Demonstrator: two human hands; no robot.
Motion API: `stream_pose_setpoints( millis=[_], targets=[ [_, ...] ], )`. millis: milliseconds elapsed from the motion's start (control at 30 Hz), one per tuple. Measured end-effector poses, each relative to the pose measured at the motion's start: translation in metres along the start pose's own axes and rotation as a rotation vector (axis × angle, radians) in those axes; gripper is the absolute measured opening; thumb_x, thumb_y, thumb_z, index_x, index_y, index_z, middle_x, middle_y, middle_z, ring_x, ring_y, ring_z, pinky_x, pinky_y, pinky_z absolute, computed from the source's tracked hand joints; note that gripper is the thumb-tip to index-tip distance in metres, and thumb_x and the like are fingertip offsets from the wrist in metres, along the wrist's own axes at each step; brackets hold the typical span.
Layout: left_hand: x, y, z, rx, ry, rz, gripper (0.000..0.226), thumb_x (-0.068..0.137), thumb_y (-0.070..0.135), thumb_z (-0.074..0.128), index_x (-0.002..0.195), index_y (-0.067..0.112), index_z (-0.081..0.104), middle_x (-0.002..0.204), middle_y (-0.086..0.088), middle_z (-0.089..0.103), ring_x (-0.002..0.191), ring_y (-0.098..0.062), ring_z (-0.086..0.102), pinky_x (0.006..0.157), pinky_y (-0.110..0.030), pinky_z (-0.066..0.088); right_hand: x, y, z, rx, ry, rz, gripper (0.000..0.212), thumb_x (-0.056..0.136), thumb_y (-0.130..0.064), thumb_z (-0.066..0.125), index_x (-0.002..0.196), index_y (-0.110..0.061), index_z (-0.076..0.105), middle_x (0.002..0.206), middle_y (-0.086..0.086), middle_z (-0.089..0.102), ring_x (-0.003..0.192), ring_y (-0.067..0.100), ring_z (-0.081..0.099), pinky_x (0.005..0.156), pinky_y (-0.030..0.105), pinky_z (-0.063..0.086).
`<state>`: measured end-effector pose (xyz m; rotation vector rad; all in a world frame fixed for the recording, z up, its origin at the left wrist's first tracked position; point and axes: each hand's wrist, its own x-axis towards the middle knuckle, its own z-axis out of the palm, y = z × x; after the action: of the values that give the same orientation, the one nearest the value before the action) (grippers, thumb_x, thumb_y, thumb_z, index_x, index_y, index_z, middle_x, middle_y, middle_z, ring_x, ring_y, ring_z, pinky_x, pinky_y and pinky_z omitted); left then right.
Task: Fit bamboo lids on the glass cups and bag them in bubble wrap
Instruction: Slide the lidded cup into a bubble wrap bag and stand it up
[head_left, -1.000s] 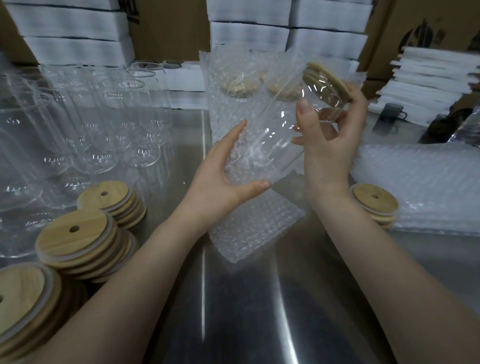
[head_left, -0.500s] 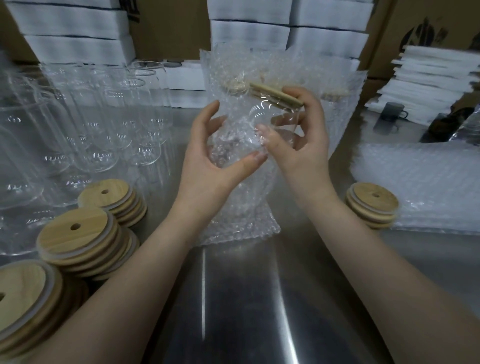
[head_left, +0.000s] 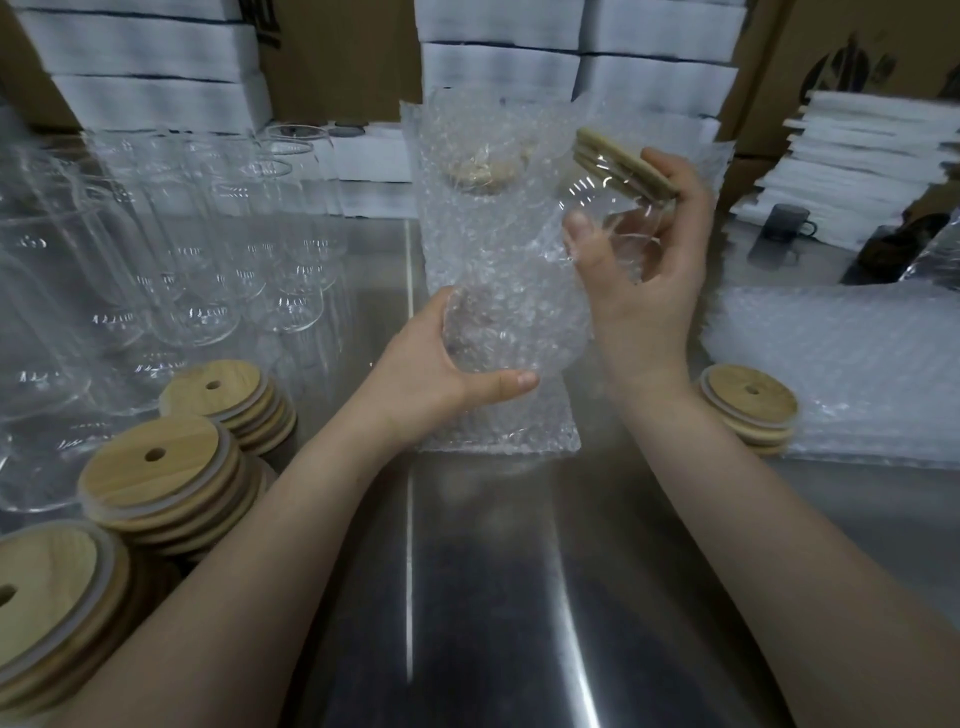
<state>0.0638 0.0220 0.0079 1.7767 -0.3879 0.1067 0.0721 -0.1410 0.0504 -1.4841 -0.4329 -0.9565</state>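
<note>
The right hand (head_left: 644, 270) grips a lidded clear glass cup (head_left: 613, 228), tilted over the steel table (head_left: 519, 597). The left hand (head_left: 441, 364) clasps a clear bubble-wrap bag (head_left: 498, 322), apparently around the cup's blurred base.

The lidded glass cup (head_left: 613, 218) has been tilted again, its bamboo lid (head_left: 626, 163) angled toward the right hand (head_left: 649, 291), while the left hand (head_left: 441, 374) has dropped to the bubble-wrap bag (head_left: 498, 322) bottom.
</note>
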Motion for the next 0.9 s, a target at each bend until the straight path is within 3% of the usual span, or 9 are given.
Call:
stream_pose_setpoints(
  millis=[100,233,333,433,600,767,900],
  targets=[
    [-0.002,0.005,0.002,-0.071,0.017,0.019,0.076,0.063,0.034,0.088,0.130,0.023,0.055,0.123,0.003,0.069,0.114,-0.016,0.066,0.103,-0.047,0.048,-0.001,-0.002,0.001,-0.016,-0.034,0.002,0.052,0.080,-0.029,0.073,0.123,-0.018,0.047,0.119,-0.007,0.049,0.106,0.021,0.054,0.088,0.032,0.051],
    [-0.004,0.009,0.003,-0.119,0.032,0.033,0.069,0.067,0.026,0.086,0.129,0.018,0.056,0.121,-0.001,0.070,0.113,-0.020,0.067,0.102,-0.050,0.049,-0.001,-0.006,0.002,-0.075,-0.095,-0.030,0.049,0.081,-0.026,0.074,0.120,-0.014,0.049,0.121,0.002,0.049,0.107,0.025,0.053,0.089,0.046,0.051],
    [-0.005,0.010,0.004,-0.135,0.037,0.038,0.071,0.066,0.029,0.086,0.129,0.018,0.055,0.123,-0.003,0.069,0.115,-0.022,0.066,0.103,-0.052,0.047,-0.001,-0.007,0.001,-0.116,-0.122,-0.042,0.046,0.081,-0.026,0.075,0.118,-0.017,0.049,0.116,-0.004,0.050,0.104,0.028,0.053,0.086,0.051,0.049],
    [-0.005,0.011,0.004,-0.146,0.046,0.048,0.073,0.066,0.029,0.086,0.129,0.014,0.055,0.124,-0.006,0.068,0.116,-0.024,0.065,0.104,-0.054,0.046,-0.002,-0.009,0.002,-0.150,-0.136,-0.034,0.047,0.080,-0.030,0.076,0.117,-0.020,0.050,0.114,-0.008,0.049,0.098,0.030,0.053,0.085,0.049,0.049],
    [-0.003,0.011,0.003,-0.169,0.030,0.063,0.077,0.063,0.027,0.087,0.129,0.012,0.051,0.123,-0.010,0.067,0.117,-0.025,0.064,0.104,-0.056,0.046,-0.005,-0.011,0.005,-0.190,-0.196,0.018,0.050,0.076,-0.036,0.078,0.117,-0.025,0.052,0.117,0.002,0.054,0.097,0.028,0.053,0.087,0.044,0.049],
    [-0.001,0.012,0.002,-0.234,0.036,0.076,0.079,0.061,0.026,0.086,0.128,0.010,0.048,0.121,-0.008,0.068,0.114,-0.023,0.066,0.102,-0.051,0.049,-0.008,-0.013,0.010,-0.195,-0.246,0.079,0.050,0.073,-0.035,0.080,0.115,-0.024,0.054,0.114,0.009,0.057,0.093,0.026,0.053,0.085,0.033,0.048],
    [-0.001,0.011,0.001,-0.265,0.063,0.088,0.078,0.059,0.024,0.087,0.126,0.010,0.049,0.116,-0.008,0.068,0.110,-0.022,0.067,0.098,-0.046,0.053,-0.009,-0.016,0.011,-0.188,-0.288,0.110,0.052,0.073,-0.034,0.079,0.118,-0.019,0.057,0.115,0.009,0.057,0.094,0.026,0.053,0.086,0.032,0.048]
  ],
)
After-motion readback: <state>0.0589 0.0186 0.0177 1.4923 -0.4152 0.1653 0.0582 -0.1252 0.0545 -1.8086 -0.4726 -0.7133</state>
